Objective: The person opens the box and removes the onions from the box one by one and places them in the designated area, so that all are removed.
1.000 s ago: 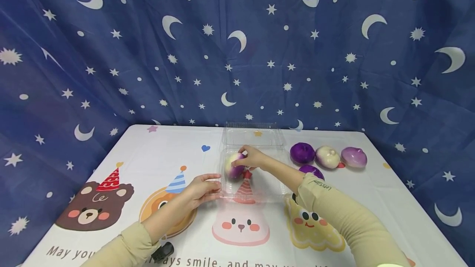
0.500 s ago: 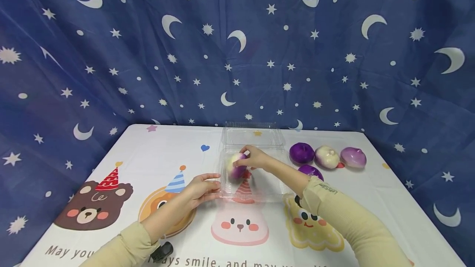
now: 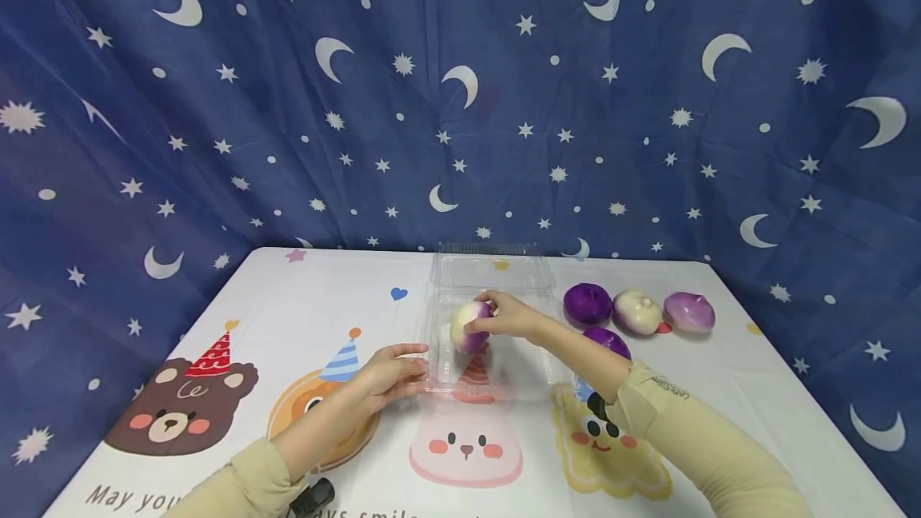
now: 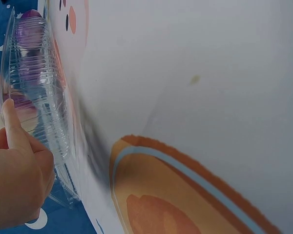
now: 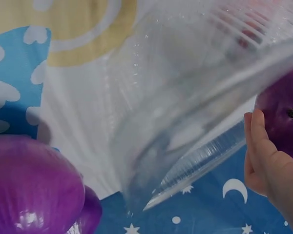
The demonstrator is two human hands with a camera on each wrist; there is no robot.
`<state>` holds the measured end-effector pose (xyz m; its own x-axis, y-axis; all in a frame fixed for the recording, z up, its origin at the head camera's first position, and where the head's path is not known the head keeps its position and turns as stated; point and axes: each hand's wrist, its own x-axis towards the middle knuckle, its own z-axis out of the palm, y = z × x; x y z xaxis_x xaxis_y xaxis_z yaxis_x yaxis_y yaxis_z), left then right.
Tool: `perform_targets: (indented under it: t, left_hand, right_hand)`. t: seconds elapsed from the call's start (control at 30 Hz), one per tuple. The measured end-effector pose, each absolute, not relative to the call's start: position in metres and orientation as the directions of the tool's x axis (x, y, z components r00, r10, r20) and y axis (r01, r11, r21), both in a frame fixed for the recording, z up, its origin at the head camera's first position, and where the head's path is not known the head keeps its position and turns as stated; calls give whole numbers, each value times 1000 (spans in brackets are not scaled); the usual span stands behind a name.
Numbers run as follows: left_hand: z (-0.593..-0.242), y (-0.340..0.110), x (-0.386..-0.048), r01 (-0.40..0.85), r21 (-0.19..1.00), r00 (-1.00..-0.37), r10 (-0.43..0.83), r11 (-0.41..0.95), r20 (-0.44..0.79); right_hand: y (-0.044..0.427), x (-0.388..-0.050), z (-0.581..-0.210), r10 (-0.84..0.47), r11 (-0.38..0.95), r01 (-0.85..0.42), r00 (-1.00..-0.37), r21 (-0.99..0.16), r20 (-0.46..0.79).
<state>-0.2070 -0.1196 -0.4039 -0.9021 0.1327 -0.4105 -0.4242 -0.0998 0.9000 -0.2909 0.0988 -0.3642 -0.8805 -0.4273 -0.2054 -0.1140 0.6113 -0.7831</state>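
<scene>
My right hand [image 3: 509,315] grips a white-and-purple onion [image 3: 469,329], thumb and fingers around its right side. It is held within the left part of a clear plastic clamshell box [image 3: 521,366], whose lid [image 3: 468,272] lies folded back. I cannot tell whether the onion touches the box floor. My left hand [image 3: 392,376] is at the box's left side, fingers fairly straight against the wall. In the left wrist view, one straight finger [image 4: 14,124] lies along the ribbed plastic. The right wrist view shows the held onion's purple end [image 5: 285,114] with a dark root mark.
Right of the box sit a dark purple onion [image 3: 587,304], a whitish onion [image 3: 637,312] and a pale purple onion [image 3: 689,312]. Another purple onion [image 3: 608,340] is partly hidden by the right forearm. A black device [image 3: 312,496] is by the left sleeve.
My right hand has shifted the onion slightly to the right inside the box, and more of its white side shows. The left hand has stayed by the box wall.
</scene>
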Motion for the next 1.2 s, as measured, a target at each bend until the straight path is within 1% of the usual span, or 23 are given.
perform_targets:
  t: [0.13,0.27,0.5,0.73,0.97,1.2]
  left_hand:
    - [-403,-118,-206,-426,899,-901,143,-101,-410]
    - [-401,-118,-208,-422,901,-901,155,-102,-405]
    - [-399,-118,-210,-420,903,-904,136,-94,-406]
    - [-400,-118,-202,-427,899,-899,151,-98,-411]
    - [-402,-119,-202,-418,899,-904,151,-133,-399]
    - [-403,-123,-201,-419,898,-905,146,-134,-401]
  right_hand:
    - [110,-287,-361,-431,610,-149,-887,-778,-168]
    - [122,-283,-356,-428,586,-155,-893,-795,-142]
    - [136,-277,-346,-432,512,-167,-898,-842,-84]
    - [148,-264,-345,-452,430,-207,-892,-879,-11]
    - [167,-259,-344,-449,420,-269,-891,-867,59]
    - [184,-253,-345,-476,446,-297,-878,-844,57]
